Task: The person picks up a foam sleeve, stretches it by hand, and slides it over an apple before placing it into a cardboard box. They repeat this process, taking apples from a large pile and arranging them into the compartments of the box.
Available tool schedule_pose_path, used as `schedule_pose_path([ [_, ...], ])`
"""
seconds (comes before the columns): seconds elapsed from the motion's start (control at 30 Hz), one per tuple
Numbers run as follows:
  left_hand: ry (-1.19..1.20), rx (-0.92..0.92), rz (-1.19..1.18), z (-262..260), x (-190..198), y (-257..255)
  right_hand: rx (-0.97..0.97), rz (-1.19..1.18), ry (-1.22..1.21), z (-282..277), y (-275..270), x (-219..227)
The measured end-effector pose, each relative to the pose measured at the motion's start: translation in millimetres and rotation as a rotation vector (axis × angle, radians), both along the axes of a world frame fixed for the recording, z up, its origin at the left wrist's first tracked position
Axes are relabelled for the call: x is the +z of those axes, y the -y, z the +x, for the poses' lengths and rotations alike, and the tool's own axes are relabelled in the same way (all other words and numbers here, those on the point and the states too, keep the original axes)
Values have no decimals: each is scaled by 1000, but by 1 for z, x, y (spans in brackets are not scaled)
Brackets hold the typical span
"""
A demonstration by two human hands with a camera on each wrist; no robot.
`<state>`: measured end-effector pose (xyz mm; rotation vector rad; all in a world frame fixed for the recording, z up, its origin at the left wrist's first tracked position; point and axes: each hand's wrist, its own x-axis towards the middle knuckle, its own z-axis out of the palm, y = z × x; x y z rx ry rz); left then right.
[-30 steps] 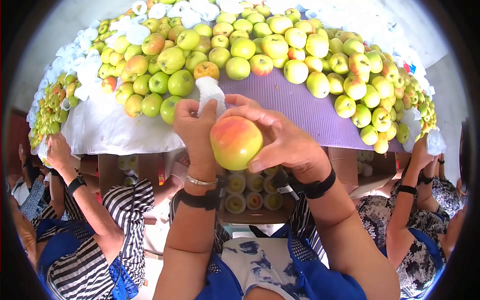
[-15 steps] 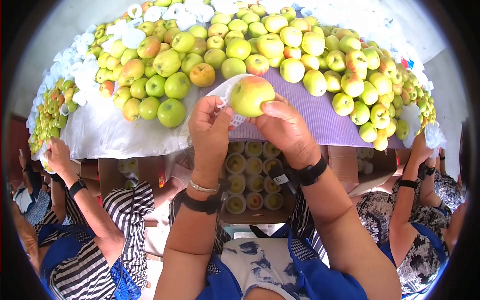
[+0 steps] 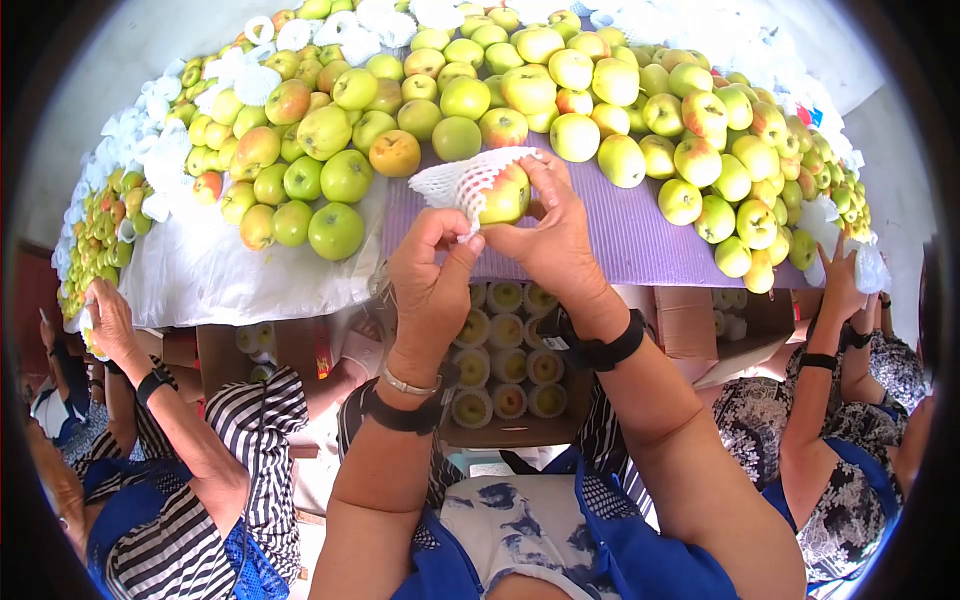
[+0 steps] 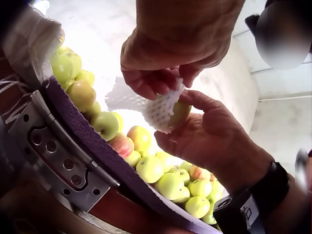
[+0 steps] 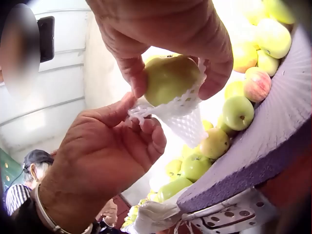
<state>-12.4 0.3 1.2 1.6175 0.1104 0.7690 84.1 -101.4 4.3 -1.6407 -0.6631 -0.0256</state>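
Observation:
Held up over the purple-covered table edge is a yellow-green apple with a red blush [image 3: 506,196], partly inside a white foam net sleeve [image 3: 449,186]. My right hand [image 3: 556,237] grips the apple from the right, thumb on one side and fingers on the other. The left hand [image 3: 432,278] pinches the open rim of the net between thumb and fingers. In the right wrist view the net [image 5: 184,123] covers the apple's lower part, and bare skin of the apple [image 5: 170,80] shows above. From the left wrist, the net [image 4: 160,111] hides most of the fruit.
Loose apples [image 3: 530,90] are heaped across the table, with white foam nets [image 3: 375,30] behind and at the left. Below the table edge stands a carton with rows of netted apples [image 3: 508,365]. Other people's arms [image 3: 200,440] work at both sides.
The apple has gone from the right hand, beside the net, up to the net's mouth and now partly into it. The left hand has spread the net's rim around it.

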Motion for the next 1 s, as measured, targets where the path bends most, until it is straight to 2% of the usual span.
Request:
schedule_pose_path([
  [0.03, -9, -5, 70, 0, 0, -1, -19, -47, 119, 0, 1, 3],
  [0.17, 8, -43, -132, 1, -6, -3, -88, -140, 427, 0, 1, 7],
  [0.23, 81, -91, -278, 3, 1, 2, -90, -169, 478, -2, 2, 7],
  [0.33, 0, -10, -348, 6, 15, 7, -19, -231, 562, -5, 2, 9],
  [0.37, -20, -43, -350, 6, 12, 4, 17, -254, 592, -7, 2, 9],
  [0.43, -60, -109, -354, 6, 6, -6, 88, -204, 528, -6, 3, 13],
  [0.47, -86, -108, -448, 4, 7, -9, 124, -179, 497, -5, 4, 14],
  [0.57, -96, -132, -668, 0, 12, -13, 284, 235, -89, 1, 4, 11],
  [0.6, -55, -158, -697, 1, 13, -14, 262, 348, -224, -3, 2, 13],
  [0.7, -24, -141, -674, 2, 13, -11, 337, 305, -339, 2, 3, 7],
  [0.8, -31, -131, -616, 1, 9, -13, 303, 329, -409, -3, 3, 14],
  [0.93, -86, -74, -563, 2, 4, -13, 244, 230, -373, -2, 4, 8],
  [1.0, -122, -4, -632, 3, 8, -10, 191, 214, -314, -8, 3, 7],
])
